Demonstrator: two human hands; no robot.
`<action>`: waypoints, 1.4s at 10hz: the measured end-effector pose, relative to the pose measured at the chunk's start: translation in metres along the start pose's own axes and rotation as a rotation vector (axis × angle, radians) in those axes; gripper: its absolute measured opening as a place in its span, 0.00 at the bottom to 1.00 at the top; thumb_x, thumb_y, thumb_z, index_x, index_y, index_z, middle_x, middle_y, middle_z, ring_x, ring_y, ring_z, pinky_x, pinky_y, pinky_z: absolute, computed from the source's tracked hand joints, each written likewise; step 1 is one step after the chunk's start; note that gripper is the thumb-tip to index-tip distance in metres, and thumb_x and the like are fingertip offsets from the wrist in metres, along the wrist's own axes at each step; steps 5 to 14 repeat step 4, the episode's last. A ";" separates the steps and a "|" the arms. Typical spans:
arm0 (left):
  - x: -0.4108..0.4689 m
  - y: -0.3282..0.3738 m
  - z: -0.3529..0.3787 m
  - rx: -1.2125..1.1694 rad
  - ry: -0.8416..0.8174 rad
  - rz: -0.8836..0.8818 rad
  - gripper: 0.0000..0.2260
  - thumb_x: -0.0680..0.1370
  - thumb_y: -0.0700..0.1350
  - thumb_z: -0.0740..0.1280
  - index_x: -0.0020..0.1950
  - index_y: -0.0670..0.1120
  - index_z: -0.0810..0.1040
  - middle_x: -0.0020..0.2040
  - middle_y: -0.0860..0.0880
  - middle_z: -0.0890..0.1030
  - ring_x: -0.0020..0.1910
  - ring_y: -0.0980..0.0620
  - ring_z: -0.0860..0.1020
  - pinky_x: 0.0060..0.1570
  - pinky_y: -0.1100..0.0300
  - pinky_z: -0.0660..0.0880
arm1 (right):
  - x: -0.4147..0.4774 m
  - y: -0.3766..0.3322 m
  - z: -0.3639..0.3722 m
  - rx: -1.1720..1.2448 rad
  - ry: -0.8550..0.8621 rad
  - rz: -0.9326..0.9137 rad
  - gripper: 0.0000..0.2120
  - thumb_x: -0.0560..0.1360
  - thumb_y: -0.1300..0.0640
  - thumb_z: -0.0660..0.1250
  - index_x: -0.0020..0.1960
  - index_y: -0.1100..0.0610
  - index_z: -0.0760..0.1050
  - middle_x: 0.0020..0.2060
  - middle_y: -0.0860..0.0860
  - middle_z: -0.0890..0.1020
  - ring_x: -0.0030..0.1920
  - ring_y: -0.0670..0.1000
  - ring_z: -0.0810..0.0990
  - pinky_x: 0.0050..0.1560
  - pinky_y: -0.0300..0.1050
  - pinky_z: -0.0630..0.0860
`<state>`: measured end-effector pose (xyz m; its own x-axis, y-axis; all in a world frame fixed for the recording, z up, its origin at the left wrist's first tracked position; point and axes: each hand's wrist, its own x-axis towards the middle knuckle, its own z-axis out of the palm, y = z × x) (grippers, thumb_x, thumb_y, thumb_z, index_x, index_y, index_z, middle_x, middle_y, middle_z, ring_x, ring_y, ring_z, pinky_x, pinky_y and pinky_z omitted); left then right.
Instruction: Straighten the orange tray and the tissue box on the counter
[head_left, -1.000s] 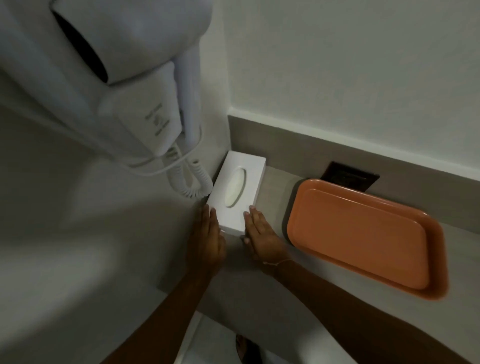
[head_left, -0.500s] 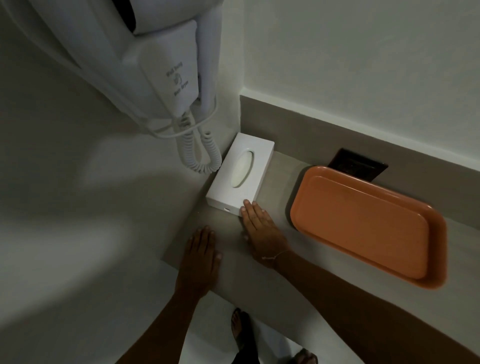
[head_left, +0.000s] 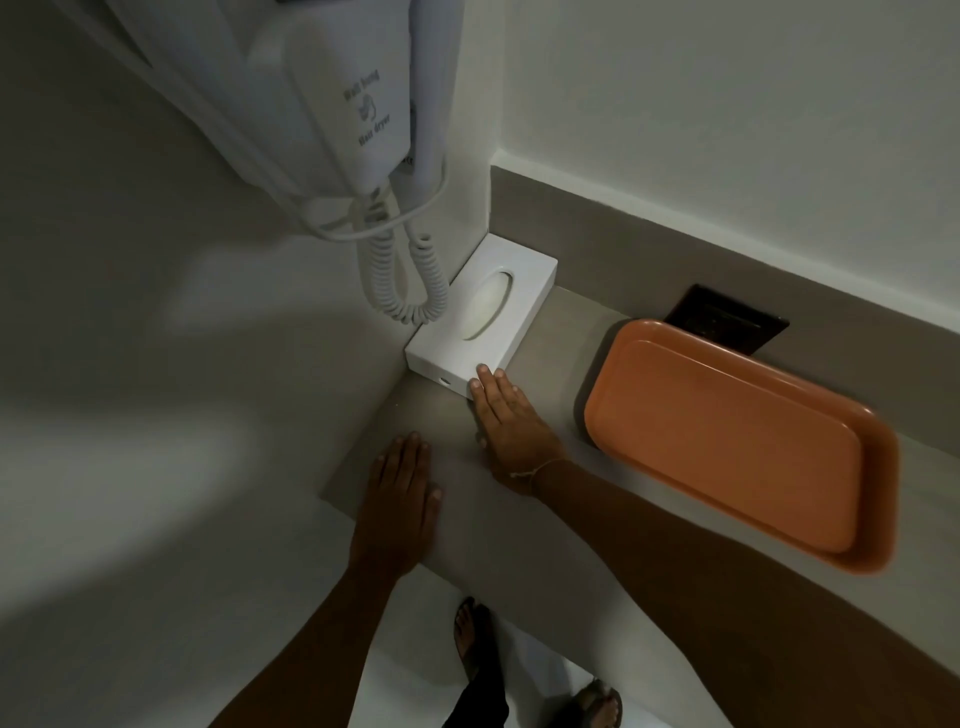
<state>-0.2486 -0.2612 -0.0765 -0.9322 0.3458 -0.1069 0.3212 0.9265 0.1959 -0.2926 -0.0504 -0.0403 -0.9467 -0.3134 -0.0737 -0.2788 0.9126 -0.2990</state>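
At the desk's far-left corner (head_left: 561, 332), the tissue box (head_left: 483, 322) sits squared; our right hand (head_left: 511, 426) lies flat, fingers apart, touching its near end. Left hand (head_left: 397, 499) rests open, empty. Tray (head_left: 727, 441) remains skewed along the back edge.

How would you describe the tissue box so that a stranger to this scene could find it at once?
Start at the grey counter and go to its corner, under the white wall-mounted hair dryer. There lies the flat white rectangular tissue box, the right hand touching its near end. An oval top slot sets it apart from the orange plastic tray.
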 end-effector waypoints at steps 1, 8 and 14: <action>-0.001 0.000 0.001 0.002 0.012 0.012 0.27 0.80 0.52 0.49 0.77 0.42 0.57 0.78 0.43 0.61 0.78 0.45 0.55 0.76 0.46 0.54 | 0.001 0.000 0.002 0.005 -0.006 0.009 0.35 0.78 0.62 0.56 0.78 0.61 0.41 0.79 0.59 0.44 0.78 0.60 0.41 0.78 0.53 0.44; -0.001 0.001 -0.006 0.014 -0.015 0.048 0.28 0.80 0.54 0.49 0.76 0.41 0.57 0.79 0.42 0.58 0.79 0.44 0.53 0.77 0.48 0.50 | -0.021 -0.004 -0.026 0.286 0.058 0.083 0.30 0.80 0.56 0.53 0.79 0.55 0.44 0.79 0.52 0.46 0.79 0.53 0.44 0.78 0.54 0.48; -0.001 0.001 -0.006 0.014 -0.015 0.048 0.28 0.80 0.54 0.49 0.76 0.41 0.57 0.79 0.42 0.58 0.79 0.44 0.53 0.77 0.48 0.50 | -0.021 -0.004 -0.026 0.286 0.058 0.083 0.30 0.80 0.56 0.53 0.79 0.55 0.44 0.79 0.52 0.46 0.79 0.53 0.44 0.78 0.54 0.48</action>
